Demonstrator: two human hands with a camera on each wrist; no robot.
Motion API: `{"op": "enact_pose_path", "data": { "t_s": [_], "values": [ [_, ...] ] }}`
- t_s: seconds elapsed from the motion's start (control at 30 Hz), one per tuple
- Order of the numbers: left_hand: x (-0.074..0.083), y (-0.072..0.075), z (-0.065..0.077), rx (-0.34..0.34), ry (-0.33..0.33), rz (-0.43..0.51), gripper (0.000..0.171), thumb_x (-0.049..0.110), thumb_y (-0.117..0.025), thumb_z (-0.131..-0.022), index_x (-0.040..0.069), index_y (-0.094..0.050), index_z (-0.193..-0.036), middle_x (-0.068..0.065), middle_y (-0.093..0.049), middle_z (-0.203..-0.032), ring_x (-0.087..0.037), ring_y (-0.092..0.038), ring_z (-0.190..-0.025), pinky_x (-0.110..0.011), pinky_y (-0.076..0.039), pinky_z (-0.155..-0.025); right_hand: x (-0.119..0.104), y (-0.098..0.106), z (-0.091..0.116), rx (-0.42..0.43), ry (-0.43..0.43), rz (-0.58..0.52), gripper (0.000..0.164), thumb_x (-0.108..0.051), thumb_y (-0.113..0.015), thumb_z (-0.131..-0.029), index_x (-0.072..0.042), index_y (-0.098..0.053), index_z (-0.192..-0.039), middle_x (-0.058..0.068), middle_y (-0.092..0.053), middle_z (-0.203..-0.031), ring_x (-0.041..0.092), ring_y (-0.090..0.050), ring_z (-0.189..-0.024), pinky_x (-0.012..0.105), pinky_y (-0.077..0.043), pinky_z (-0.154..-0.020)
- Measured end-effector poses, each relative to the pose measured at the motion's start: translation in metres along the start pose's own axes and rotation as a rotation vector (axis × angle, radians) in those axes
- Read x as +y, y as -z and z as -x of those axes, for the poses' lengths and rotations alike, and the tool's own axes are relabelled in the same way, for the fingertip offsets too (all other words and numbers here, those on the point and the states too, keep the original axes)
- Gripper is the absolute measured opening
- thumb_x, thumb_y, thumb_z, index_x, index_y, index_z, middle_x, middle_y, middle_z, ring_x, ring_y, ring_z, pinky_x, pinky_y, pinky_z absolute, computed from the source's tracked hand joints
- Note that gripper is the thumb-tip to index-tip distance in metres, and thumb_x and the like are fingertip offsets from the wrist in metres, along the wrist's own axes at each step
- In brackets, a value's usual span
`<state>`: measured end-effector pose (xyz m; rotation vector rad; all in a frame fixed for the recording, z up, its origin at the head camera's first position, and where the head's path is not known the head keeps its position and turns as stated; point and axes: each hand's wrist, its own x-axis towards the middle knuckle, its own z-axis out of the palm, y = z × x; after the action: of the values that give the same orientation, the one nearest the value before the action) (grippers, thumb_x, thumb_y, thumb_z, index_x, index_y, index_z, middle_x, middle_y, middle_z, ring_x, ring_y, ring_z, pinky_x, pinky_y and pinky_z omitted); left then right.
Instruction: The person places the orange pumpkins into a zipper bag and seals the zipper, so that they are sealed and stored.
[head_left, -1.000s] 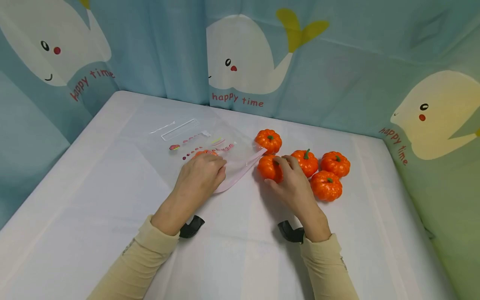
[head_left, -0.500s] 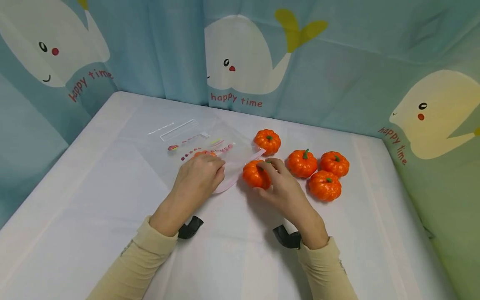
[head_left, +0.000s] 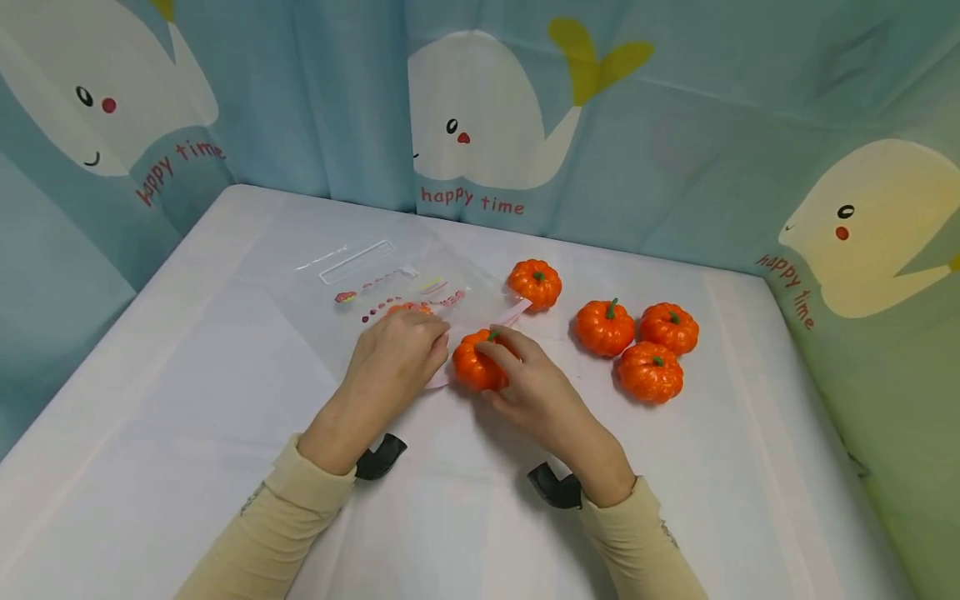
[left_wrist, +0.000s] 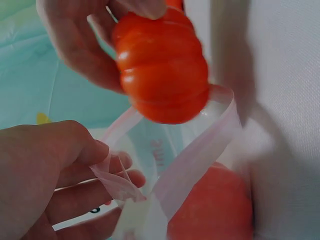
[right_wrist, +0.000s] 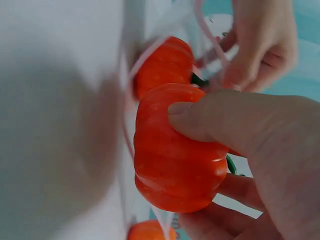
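Observation:
My left hand [head_left: 393, 354] pinches the pink-edged rim of a clear plastic bag [head_left: 468, 275] with printed pictures, lying on the table. In the left wrist view the bag's pink rim [left_wrist: 197, 145] stands apart, so its mouth gapes. My right hand [head_left: 543, 396] grips a small orange toy pumpkin [head_left: 474, 362] with a green stem, thumb on one side and fingers on the other. This pumpkin is at the bag's mouth, just beside my left hand. Another pumpkin [left_wrist: 212, 207] lies inside the bag, seen through the plastic; in the head view my left hand mostly covers it.
One loose pumpkin [head_left: 536, 284] sits by the bag's right corner. Farther right, several more stand close together, among them a front pumpkin [head_left: 650, 372]. A blue curtain [head_left: 360, 108] with whale prints hangs behind the white table [head_left: 735, 467].
My right hand has carried the pumpkin leftward from near the other loose pumpkins to the bag's mouth. My left hand stays in place on the bag.

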<state>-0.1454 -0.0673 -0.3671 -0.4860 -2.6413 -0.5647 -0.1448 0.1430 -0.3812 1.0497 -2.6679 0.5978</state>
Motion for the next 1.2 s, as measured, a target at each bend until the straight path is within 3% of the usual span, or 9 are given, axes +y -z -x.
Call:
{"op": "enact_pose_path", "data": {
  "t_s": [0.2,0.37,0.63,0.83,0.97,1.2],
  "values": [
    [0.0,0.001,0.001,-0.015,0.013,-0.003,0.036,0.003,-0.058,-0.087,0.015,-0.043,-0.056,0.004,-0.033,-0.055,-0.016,-0.045,-0.057,-0.025,-0.029,-0.046,-0.004,-0.007,0.0,-0.017,0.031,0.049,0.048,-0.004,-0.082,-0.078,-0.002,-0.064,-0.123,0.019,-0.057,-0.134,0.035,-0.053,-0.13,0.041,-0.048,-0.106],
    [0.001,0.003,-0.001,-0.007,0.009,-0.009,0.035,0.004,-0.058,-0.087,0.016,-0.045,-0.056,0.003,-0.036,-0.055,-0.017,-0.048,-0.059,-0.026,-0.032,-0.048,-0.008,-0.005,-0.002,-0.009,0.023,0.075,0.046,-0.001,-0.081,-0.077,-0.003,-0.066,-0.121,0.016,-0.057,-0.126,0.032,-0.055,-0.122,0.039,-0.049,-0.105],
    [0.001,0.004,0.001,-0.041,0.023,-0.002,0.033,0.002,-0.057,-0.085,0.016,-0.045,-0.057,0.003,-0.034,-0.055,-0.015,-0.044,-0.056,-0.025,-0.031,-0.046,-0.011,-0.019,-0.003,0.086,-0.003,0.077,0.048,-0.004,-0.085,-0.074,-0.006,-0.067,-0.119,0.017,-0.055,-0.113,0.031,-0.058,-0.105,0.037,-0.057,-0.088],
    [0.002,0.003,-0.001,-0.02,0.002,-0.026,0.025,0.004,-0.061,-0.086,0.013,-0.058,-0.063,0.002,-0.049,-0.057,-0.017,-0.051,-0.059,-0.028,-0.04,-0.049,-0.019,-0.028,-0.005,0.149,-0.003,0.202,0.047,-0.005,-0.084,-0.073,-0.005,-0.068,-0.118,0.016,-0.06,-0.115,0.033,-0.058,-0.112,0.038,-0.056,-0.094],
    [0.002,0.001,-0.001,-0.014,-0.007,-0.037,0.028,0.003,-0.061,-0.085,0.013,-0.055,-0.059,0.002,-0.049,-0.055,-0.017,-0.05,-0.056,-0.027,-0.038,-0.047,-0.026,-0.03,-0.003,0.126,0.053,0.165,0.046,-0.004,-0.081,-0.076,-0.003,-0.067,-0.119,0.017,-0.06,-0.12,0.035,-0.058,-0.115,0.037,-0.054,-0.098],
    [0.007,0.002,0.002,0.009,-0.006,-0.1,0.031,0.006,-0.064,-0.086,0.013,-0.051,-0.059,0.002,-0.045,-0.054,-0.017,-0.051,-0.055,-0.028,-0.037,-0.046,-0.028,-0.033,-0.003,0.069,0.134,0.051,0.063,0.001,-0.08,-0.076,0.0,-0.056,-0.134,0.02,-0.052,-0.139,0.036,-0.049,-0.133,0.039,-0.047,-0.107]
  ]
}}
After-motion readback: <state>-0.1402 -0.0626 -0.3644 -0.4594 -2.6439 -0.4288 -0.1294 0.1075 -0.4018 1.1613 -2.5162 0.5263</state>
